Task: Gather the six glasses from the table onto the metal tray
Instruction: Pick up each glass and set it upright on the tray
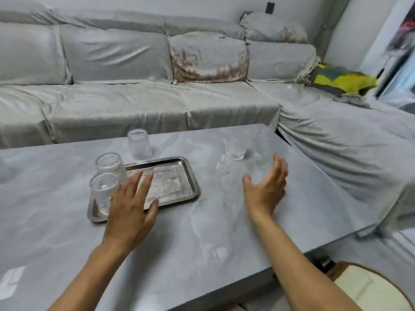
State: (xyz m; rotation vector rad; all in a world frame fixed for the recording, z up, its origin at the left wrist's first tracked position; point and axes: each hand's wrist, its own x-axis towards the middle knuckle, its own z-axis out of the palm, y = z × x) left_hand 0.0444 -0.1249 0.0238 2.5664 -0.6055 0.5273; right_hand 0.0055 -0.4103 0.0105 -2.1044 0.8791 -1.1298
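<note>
While two glasses [105,187] stand at the left end of the metal tray [179,176], left of centre in the frame, a third glass [139,144] sits just behind it and a fourth glass [235,149] further right on the grey table [224,232]. Left hand [130,205] hovers spread and empty over the tray; right hand [267,189] is open and empty, mid-frame.

left hand [130,205] spread flat, right hand [267,189] cupped

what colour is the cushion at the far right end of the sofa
Yellow and dark green patches, with some grey; the patchwork cushion shows only in the head view.
</note>
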